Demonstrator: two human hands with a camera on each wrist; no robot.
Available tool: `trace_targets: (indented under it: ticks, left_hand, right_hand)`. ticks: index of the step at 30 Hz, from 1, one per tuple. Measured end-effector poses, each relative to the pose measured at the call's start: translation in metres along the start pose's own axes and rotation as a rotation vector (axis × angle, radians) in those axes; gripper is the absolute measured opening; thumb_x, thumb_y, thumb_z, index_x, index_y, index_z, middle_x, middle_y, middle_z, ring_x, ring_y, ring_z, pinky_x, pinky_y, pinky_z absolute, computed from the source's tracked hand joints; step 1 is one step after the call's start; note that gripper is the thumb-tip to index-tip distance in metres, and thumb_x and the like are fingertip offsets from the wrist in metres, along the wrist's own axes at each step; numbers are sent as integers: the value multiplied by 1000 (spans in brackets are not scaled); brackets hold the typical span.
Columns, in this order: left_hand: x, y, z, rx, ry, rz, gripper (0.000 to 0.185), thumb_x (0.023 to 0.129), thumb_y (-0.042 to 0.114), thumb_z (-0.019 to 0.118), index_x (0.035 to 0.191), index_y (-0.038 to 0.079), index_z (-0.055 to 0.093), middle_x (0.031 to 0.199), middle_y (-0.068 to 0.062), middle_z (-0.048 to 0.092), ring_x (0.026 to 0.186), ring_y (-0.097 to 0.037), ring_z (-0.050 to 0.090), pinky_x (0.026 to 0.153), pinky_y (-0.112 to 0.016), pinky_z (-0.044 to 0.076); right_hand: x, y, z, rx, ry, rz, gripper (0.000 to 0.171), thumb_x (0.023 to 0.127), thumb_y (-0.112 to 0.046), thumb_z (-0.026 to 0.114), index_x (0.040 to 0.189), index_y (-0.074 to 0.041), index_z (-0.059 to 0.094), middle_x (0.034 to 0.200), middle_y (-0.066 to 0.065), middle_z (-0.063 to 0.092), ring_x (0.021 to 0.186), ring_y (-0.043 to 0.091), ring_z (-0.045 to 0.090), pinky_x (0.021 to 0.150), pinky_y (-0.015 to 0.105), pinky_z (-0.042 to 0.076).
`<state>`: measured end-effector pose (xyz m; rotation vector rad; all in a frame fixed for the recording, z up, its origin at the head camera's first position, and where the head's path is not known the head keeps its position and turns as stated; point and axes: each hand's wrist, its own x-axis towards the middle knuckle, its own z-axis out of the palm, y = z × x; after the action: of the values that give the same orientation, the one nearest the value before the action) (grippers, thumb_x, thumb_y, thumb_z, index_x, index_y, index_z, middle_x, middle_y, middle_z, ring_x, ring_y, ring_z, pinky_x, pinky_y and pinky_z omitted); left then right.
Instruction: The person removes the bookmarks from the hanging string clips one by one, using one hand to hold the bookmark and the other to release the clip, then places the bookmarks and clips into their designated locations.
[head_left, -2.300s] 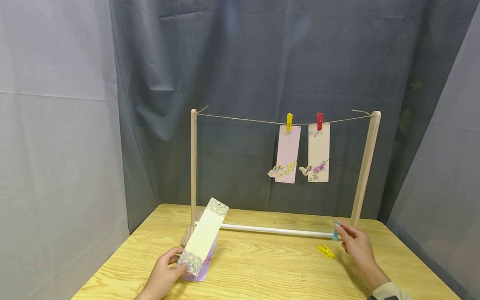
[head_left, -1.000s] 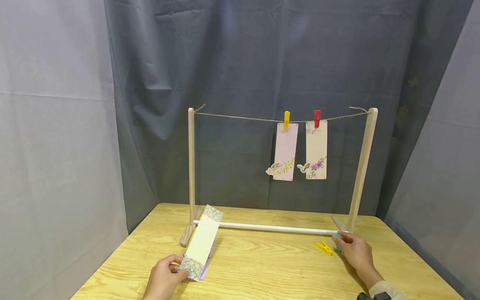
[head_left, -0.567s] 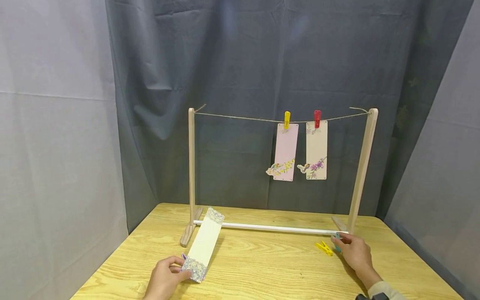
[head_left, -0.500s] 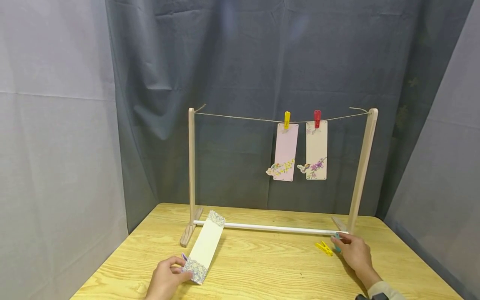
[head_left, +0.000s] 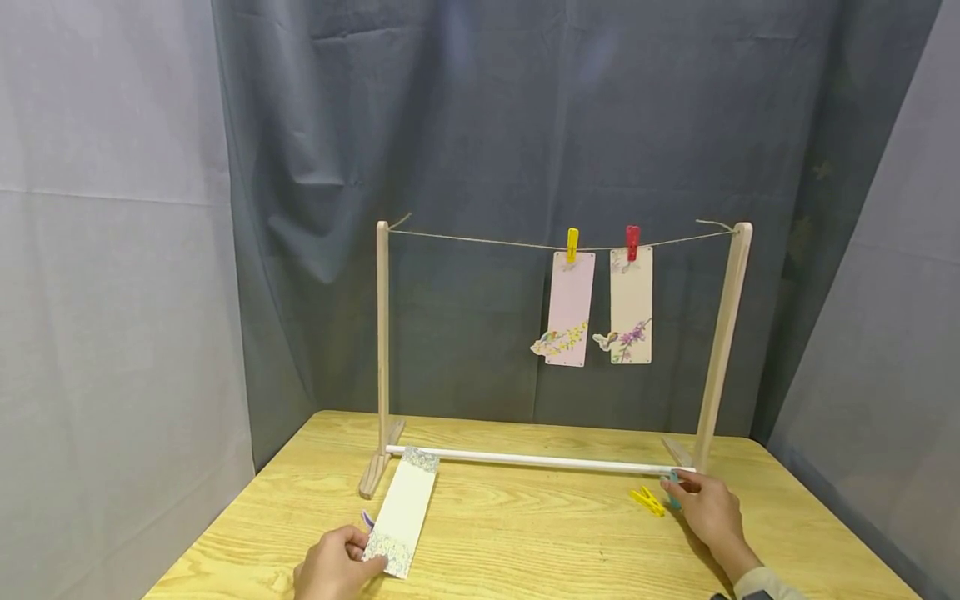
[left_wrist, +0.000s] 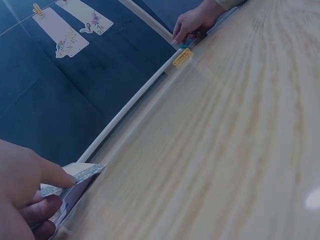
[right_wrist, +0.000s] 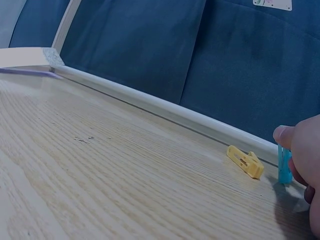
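Observation:
My left hand pinches the near end of a cream bookmark with patterned bands at both ends, thumb on top. Beneath it lies a purple card, mostly covered, its edge showing in both wrist views. The pair slants low over the table, far end overlapping the white rod in the head view. At the right, my right hand holds a small blue clothespin upright between thumb and fingers, just above the tabletop. A yellow clothespin lies on the table just left of it.
A wooden stand with two posts and a white rod spans the back of the table. From its string hang a pink bookmark under a yellow clothespin and a cream floral bookmark under a red clothespin.
My left hand has lowered the bookmarks towards the table, and the cream one has slid over the purple one. The right hand moved slightly down with the blue clothespin, then stayed nearly still.

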<state>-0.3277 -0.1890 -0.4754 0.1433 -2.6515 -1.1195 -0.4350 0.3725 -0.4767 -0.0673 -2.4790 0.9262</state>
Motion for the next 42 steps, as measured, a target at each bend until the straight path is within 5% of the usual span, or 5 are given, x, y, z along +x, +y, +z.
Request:
trace_targets:
  ticks: [16,42]
  left_hand:
    - [-3,1,-3,105,50,74,52,73,35,91,114,9,70,75,9,61,70,-17,59,79,-59,39]
    - [-5,0,2,252,77,161,41,78,37,88,107,18,67,68,15,56,65,-11,58,85,-65,36]
  right_hand:
    - [3,1,2,-50,-2,-72,54,101,-37,68,131,7,65,104,19,74,105,50,64,82,61,49]
    - [-1,2,7,-121,-41,-104,48,99,-31,69,127,9,67,98,17,73,96,48,66,80,63,50]
